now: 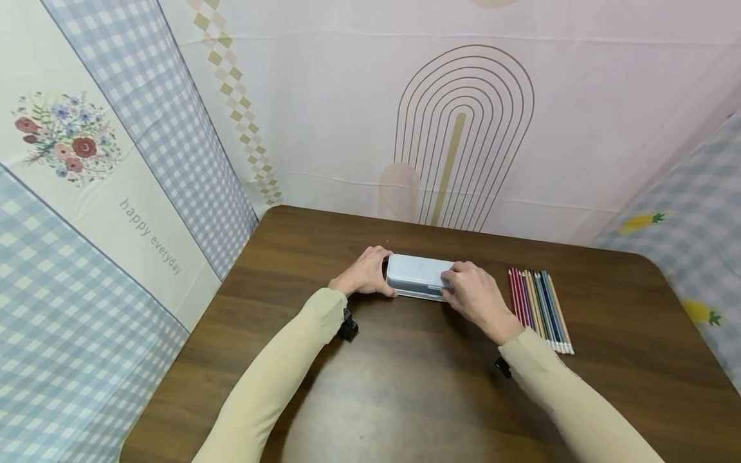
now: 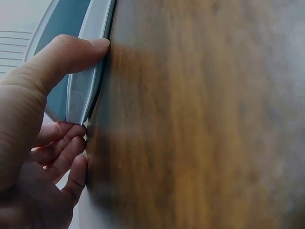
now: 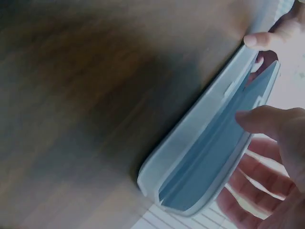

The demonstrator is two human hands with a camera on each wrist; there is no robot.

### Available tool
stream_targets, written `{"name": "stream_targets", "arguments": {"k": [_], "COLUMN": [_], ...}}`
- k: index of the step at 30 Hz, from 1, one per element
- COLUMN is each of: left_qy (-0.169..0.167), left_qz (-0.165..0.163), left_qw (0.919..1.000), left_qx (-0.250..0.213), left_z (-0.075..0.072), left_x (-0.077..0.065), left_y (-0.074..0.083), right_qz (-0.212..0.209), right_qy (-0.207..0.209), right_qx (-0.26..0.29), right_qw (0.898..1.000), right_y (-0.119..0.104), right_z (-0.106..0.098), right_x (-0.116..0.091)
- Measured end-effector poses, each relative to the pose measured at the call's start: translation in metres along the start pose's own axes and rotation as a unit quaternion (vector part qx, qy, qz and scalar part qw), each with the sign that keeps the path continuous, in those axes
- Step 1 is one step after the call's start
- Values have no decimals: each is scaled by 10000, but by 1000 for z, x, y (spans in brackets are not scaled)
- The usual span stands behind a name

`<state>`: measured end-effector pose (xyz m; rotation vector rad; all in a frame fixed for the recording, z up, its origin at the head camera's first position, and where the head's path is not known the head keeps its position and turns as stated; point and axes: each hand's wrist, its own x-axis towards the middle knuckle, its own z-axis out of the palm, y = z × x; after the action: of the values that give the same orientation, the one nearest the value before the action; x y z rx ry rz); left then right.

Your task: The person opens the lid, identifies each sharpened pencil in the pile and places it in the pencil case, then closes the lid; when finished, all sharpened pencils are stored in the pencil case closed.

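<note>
A pale grey-blue pencil case [image 1: 418, 270] sits on the table toward its far side, with its lid partly raised. My left hand [image 1: 366, 271] grips the left end of its base, the thumb [image 2: 78, 52] along the near side and the fingers round the end. On the lid [image 3: 221, 157] is my right hand [image 1: 476, 290], its thumb inside the edge and its fingers against the outer face. The right wrist view shows a bluish inside; no contents can be made out there.
To the right of the case, a row of several coloured pencils [image 1: 538, 308] lies side by side on the brown wooden table [image 1: 382, 399]. A patterned cloth [image 1: 324, 116] hangs behind the table, and checked cloth [image 1: 69, 347] hangs on the left.
</note>
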<state>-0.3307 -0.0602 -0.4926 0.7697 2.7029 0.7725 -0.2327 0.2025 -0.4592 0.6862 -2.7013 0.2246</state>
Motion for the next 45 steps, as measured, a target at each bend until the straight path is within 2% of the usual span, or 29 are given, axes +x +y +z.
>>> {"name": "stream_targets", "arguments": {"k": [14, 20, 28, 32, 36, 39, 45], "left_qy": [42, 81, 41, 55, 73, 77, 126], "left_qz": [-29, -117, -163, -150, -143, -153, -143], "left_qw": [9999, 9999, 9999, 9999, 9999, 9998, 9998], "left_qx": [150, 76, 1, -32, -63, -88, -94], "left_z": [3, 3, 5, 6, 6, 6, 6], "left_x": [-1, -2, -3, -3, -3, -4, -5], "left_y": [-3, -1, 0, -1, 0, 0, 1], "right_qz": [408, 565, 1218, 1312, 1405, 1515, 1683], "right_qy": [150, 403, 721, 1206, 1774, 2042, 2164], "right_qx": [587, 933, 1359, 1469, 1569, 1641, 1692], "right_qw": [9973, 9932, 9806, 9730, 9613, 9531, 9467], "right_y": [11, 20, 35, 43, 51, 56, 64], "right_z": [-14, -18, -19, -15, -7, -3, 4], "right_x": [7, 12, 18, 22, 26, 31, 39]}}
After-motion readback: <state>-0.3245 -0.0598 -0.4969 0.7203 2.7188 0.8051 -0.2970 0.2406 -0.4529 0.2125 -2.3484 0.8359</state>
